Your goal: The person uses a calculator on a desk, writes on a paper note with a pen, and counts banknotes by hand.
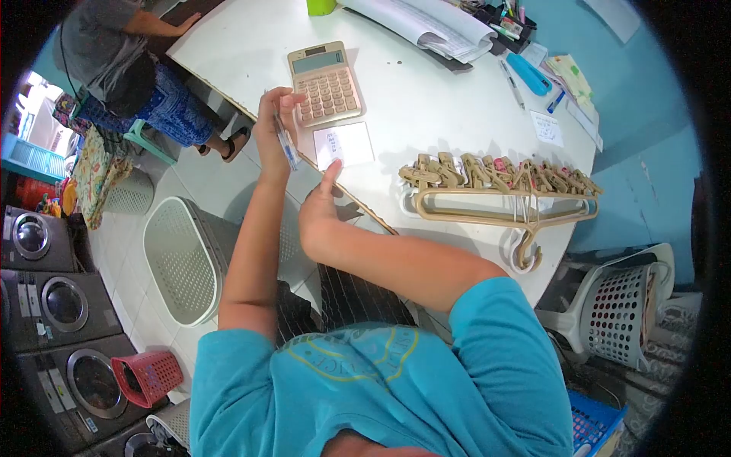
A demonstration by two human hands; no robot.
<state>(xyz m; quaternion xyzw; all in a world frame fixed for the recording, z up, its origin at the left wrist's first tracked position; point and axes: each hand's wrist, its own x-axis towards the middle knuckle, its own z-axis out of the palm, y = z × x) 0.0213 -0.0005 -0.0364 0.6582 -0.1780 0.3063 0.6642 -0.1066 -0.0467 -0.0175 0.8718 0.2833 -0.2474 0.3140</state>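
Observation:
My left hand (276,133) is closed around a pen (285,145), which points down toward my forearm. One finger of that hand reaches to the left edge of a beige calculator (326,87) on the table. Beside the table's edge, my right hand (320,202) has its thumb on the lower edge of a small white paper note (354,143) with handwriting. The other fingers of that hand are mostly hidden, low against the table edge. The note lies just below the calculator.
The white table (426,114) holds beige clip hangers (502,199), rolled papers (434,30), a blue stapler (528,74) and pens. Laundry baskets (179,263) and washing machines (68,305) stand to the left. Another person (137,68) stands at the table's far left.

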